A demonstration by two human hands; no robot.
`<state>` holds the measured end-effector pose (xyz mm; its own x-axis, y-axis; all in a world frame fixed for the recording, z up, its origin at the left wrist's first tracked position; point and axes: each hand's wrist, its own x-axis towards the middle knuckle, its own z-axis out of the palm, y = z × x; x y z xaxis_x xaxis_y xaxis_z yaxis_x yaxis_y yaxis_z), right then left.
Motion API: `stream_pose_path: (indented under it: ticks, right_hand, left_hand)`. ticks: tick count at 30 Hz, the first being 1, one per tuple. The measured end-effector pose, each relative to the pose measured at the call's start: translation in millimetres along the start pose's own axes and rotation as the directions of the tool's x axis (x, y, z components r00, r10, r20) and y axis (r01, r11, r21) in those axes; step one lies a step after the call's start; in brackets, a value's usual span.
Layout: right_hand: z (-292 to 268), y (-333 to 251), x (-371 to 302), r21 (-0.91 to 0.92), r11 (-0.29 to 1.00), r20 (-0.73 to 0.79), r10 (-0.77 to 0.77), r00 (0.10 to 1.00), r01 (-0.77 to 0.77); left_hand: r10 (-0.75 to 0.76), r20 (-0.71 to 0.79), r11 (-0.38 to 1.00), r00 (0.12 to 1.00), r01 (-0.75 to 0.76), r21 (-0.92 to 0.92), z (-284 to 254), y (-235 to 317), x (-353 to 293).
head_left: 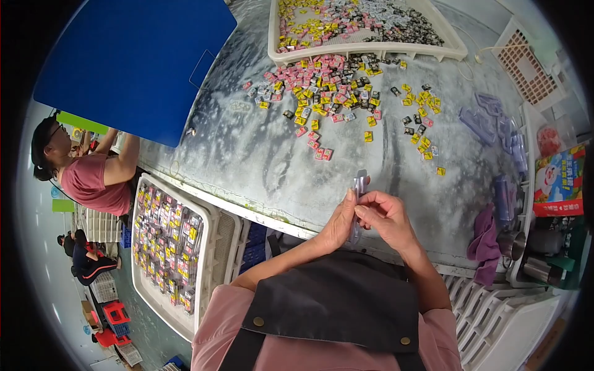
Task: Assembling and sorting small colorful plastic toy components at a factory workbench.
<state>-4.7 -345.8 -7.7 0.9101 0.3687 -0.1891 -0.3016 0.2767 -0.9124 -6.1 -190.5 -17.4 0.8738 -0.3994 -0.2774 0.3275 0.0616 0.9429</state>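
Dark apron (pixel 337 303) over a pink shirt is what's closest in the head view, just below my hands. Left hand (pixel 336 229) is closed up, thumb and fingers pinching a narrow clear plastic sleeve (pixel 359 183). Right hand (pixel 390 217) is half curled, thumb and fingertips close together right at the sleeve's other side; can't tell if it's gripping or just touching. The sleeve is tipped up above the near edge of the grey desk (pixel 266 170). Further out there's a loose heap of tiny pink, yellow and black packs (pixel 328 80), just below a white tray (pixel 371 51) with loads more. Purple cloth (pixel 485 244) off to the right. Over on the left, a co-worker (pixel 96 176) has both arms up by a big blue panel (pixel 133 68).
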Motion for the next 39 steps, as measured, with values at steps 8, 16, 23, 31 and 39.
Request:
stream_pose_path:
  ticks: [8,16,23,31,39]
  right_hand:
    - [-1.5,1.3,0.4,0.022,1.0,0.019,0.007,1.0,-0.008]
    - [-3.2,0.2,-0.8,0.031,0.999,0.025,0.036,0.999,-0.037]
    - [-2.2,-0.9,-1.0,0.024,0.998,0.009,0.063,0.998,-0.063]
    - [-4.5,0.7,-0.2,0.046,0.995,0.026,0.084,0.996,-0.085]
    - [-8.4,2.0,2.7,0.069,0.992,0.055,0.1,0.993,-0.104]
  left_hand:
    - [-0.009,0.023,0.999,1.0,0.01,-0.034,-1.5,-1.4,-0.3]
    - [-0.009,0.043,0.997,0.999,0.012,-0.073,-1.6,-2.7,-0.5]
    - [-0.003,0.065,0.998,0.998,0.007,-0.069,-2.5,-1.5,-0.9]
    - [-0.009,0.059,0.999,0.998,0.012,-0.035,-3.5,-2.9,-0.9]
    - [-0.027,0.062,1.0,0.998,0.027,0.002,-3.3,-2.9,0.5]
